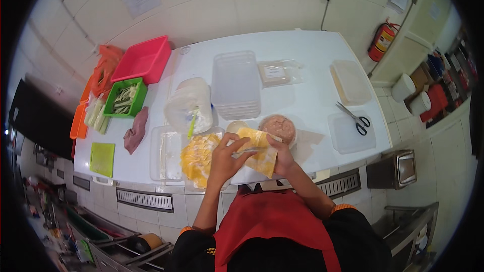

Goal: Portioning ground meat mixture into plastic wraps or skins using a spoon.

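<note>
Square yellow dough wrappers (pixel 264 160) rest on my right hand (pixel 283 156), which grips them at their right side. My left hand (pixel 226 158) is over their left part, thumb and forefinger closed on a thin stick-like utensil (pixel 245 151) that lies across the wrappers. Just beyond my hands stands a round bowl of minced meat (pixel 278 126), beside a small round dish (pixel 237 125). To the left, folded yellow dumplings (pixel 200 155) are heaped in a clear plastic tray. Another clear tray (pixel 176 155) is left of them.
Stacked clear containers (pixel 236 83) stand beyond, beside a bagged packet (pixel 274 73). Black-handled scissors (pixel 355 119) lie on a lid at right. A green basket of cut vegetables (pixel 125 97), a pink tub (pixel 145 58), a crumpled cloth (pixel 136 130) and a green board (pixel 102 159) are left.
</note>
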The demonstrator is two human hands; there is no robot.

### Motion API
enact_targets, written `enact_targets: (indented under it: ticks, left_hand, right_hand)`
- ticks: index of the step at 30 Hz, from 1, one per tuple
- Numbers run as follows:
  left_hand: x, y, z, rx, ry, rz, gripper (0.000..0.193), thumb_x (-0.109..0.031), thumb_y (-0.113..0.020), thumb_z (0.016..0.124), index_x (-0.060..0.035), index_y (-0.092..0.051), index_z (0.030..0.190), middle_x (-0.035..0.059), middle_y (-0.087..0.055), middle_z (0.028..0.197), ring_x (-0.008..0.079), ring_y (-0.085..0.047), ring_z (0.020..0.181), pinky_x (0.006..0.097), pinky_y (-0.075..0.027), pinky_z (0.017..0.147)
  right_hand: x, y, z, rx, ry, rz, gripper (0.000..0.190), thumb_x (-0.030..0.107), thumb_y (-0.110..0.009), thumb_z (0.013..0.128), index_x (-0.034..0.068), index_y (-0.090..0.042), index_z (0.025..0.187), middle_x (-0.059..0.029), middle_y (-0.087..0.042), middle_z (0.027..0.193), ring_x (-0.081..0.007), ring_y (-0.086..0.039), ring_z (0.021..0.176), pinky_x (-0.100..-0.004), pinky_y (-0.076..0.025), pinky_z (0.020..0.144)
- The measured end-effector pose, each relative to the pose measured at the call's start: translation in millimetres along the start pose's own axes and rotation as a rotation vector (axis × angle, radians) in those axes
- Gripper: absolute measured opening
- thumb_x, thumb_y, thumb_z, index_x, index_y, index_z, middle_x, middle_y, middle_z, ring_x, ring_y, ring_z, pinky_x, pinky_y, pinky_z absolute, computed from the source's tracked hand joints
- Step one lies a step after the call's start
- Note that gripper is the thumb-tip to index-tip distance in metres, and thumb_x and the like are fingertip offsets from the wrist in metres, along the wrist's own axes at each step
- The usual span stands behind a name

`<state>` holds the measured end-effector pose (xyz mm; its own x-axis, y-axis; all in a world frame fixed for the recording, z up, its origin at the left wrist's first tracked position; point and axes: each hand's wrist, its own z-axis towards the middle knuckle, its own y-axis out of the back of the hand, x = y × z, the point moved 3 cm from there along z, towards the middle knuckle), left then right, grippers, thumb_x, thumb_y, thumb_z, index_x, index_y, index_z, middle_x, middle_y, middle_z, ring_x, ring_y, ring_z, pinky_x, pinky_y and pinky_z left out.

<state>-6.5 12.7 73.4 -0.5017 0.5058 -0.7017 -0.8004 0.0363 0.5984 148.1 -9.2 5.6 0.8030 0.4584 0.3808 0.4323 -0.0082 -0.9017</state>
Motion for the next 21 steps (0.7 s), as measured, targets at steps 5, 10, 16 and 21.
enact_targets:
  ticks: [5, 10, 16, 21]
  left_hand:
    - [22.7, -4.5, -10.0, -0.040, 0.228, -0.166, 0.028, -0.015, -0.080, 0.069, -0.0042, -0.071, 0.093, 0.0082, -0.057, 0.087, 0.0182, -0.058, 0.078, 0.0291, -0.047, 0.064]
    - [32.5, 2.9, -19.0, -0.110, 0.209, -0.289, 0.028, -0.009, -0.080, 0.069, 0.0029, -0.069, 0.092, 0.0051, -0.055, 0.090, 0.0106, -0.053, 0.078, 0.0235, -0.043, 0.061]
    - [31.9, 12.7, -28.6, -0.047, 0.288, -0.190, 0.026, -0.007, -0.079, 0.070, 0.0010, -0.070, 0.093, 0.0038, -0.056, 0.093, 0.0125, -0.054, 0.078, 0.0245, -0.045, 0.065]
    - [28.6, 24.5, -44.7, -0.068, 0.138, -0.038, 0.024, -0.001, -0.075, 0.069, -0.0001, -0.067, 0.092, 0.0087, -0.062, 0.091, 0.0216, -0.062, 0.080, 0.0290, -0.049, 0.067]
  right_hand:
    - [-20.0, -1.1, 3.2, 0.032, -0.021, -0.055, 0.047, 0.037, -0.043, 0.097, 0.004, -0.040, 0.130, -0.0123, -0.054, 0.122, -0.0248, -0.057, 0.110, -0.0394, -0.046, 0.094]
    - [-26.3, -2.1, 5.3, 0.021, -0.093, -0.103, 0.047, 0.035, -0.042, 0.097, 0.004, -0.039, 0.132, -0.0113, -0.054, 0.123, -0.0238, -0.057, 0.110, -0.0379, -0.047, 0.093]
    - [-40.2, -2.0, 12.2, 0.029, -0.096, -0.080, 0.050, 0.038, -0.040, 0.097, 0.004, -0.038, 0.133, -0.0124, -0.052, 0.126, -0.0248, -0.054, 0.114, -0.0396, -0.044, 0.096]
    - [-48.5, -11.0, 18.8, 0.154, -0.143, 0.227, 0.054, 0.042, -0.040, 0.096, 0.002, -0.039, 0.133, -0.0147, -0.048, 0.132, -0.0281, -0.051, 0.117, -0.0424, -0.040, 0.100]
